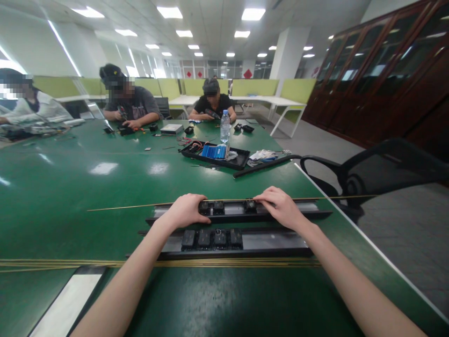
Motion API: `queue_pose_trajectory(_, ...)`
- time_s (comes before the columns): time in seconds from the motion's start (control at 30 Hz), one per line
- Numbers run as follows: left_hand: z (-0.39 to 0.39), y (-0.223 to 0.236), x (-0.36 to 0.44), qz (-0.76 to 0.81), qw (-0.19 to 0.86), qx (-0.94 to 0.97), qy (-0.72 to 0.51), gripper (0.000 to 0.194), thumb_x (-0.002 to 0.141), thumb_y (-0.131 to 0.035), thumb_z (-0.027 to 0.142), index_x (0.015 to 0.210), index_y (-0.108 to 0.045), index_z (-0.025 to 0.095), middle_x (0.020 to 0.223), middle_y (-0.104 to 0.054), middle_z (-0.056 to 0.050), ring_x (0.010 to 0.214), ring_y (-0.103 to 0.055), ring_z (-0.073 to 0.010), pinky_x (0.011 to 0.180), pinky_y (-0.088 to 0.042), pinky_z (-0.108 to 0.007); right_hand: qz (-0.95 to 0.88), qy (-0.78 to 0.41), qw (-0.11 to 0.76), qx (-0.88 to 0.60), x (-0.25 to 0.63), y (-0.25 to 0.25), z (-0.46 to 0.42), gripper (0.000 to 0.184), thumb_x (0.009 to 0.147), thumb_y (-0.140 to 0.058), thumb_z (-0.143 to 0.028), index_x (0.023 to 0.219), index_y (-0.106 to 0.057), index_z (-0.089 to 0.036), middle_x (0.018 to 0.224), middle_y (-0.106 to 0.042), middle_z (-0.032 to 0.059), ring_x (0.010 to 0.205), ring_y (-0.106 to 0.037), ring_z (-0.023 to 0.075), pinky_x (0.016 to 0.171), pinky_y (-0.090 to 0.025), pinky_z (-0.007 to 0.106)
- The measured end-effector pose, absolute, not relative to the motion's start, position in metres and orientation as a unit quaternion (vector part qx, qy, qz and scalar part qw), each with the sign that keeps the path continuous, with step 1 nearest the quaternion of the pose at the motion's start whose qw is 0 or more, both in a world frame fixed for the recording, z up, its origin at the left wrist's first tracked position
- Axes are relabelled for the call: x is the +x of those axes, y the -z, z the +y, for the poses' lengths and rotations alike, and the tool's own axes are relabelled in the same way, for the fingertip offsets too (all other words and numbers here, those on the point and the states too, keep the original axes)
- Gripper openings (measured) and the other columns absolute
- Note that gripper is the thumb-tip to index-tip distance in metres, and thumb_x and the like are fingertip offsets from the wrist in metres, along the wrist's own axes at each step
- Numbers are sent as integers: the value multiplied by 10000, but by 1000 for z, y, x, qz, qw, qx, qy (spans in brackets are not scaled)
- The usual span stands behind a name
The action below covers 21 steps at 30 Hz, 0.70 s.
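Observation:
My left hand (184, 210) is closed over the far black channel (301, 215), its thumb at the near side beside a black block (204, 207). Another black block (218, 207) sits just right of it. Pinched together, the fingers of my right hand (279, 205) are at a thin brass-coloured rod (122, 208) by a third black block (250, 205); their tips partly hide the contact. This rod runs lengthwise along the channel and sticks out past both ends. Closer to me lies a second black channel (270, 241) holding a row of several black blocks (204, 238).
More thin rods (115, 263) lie in front. A pale panel with dark edges (68, 302) is at lower left. Beyond are a black tray (238, 159), a blue finned box (213, 151), a water bottle (225, 127) and gloves (263, 156). Several people sit farther off; a chair (351, 173) stands right.

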<state>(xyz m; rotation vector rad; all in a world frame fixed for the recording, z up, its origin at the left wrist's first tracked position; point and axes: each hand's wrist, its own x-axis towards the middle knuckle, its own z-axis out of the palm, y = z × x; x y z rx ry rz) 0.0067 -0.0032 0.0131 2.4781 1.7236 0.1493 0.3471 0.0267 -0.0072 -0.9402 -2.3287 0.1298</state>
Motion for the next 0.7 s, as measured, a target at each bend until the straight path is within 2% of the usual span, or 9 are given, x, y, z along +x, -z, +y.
queue_pose_trajectory(0.3,-4,-15,8,574,75,814,-47,713,639,-739,614,1223,-642,217,1165,-720,-102,1056,-666,-317,883,-507,-353,-871,-43,320,-370,349,4,25,209,935,-537,-247,1013,-731,-242,905,-730,58,864,-629,231,796,-507,397)
queue_pose_trajectory(0.7,-5,-17,8,573,76,815,-45,713,647,-741,607,1231,-638,211,1172,-716,-105,1059,-664,-313,883,-502,-348,-871,-46,310,-379,358,2,29,180,927,-564,-281,941,-736,-230,897,-728,63,856,-636,229,797,-504,391)
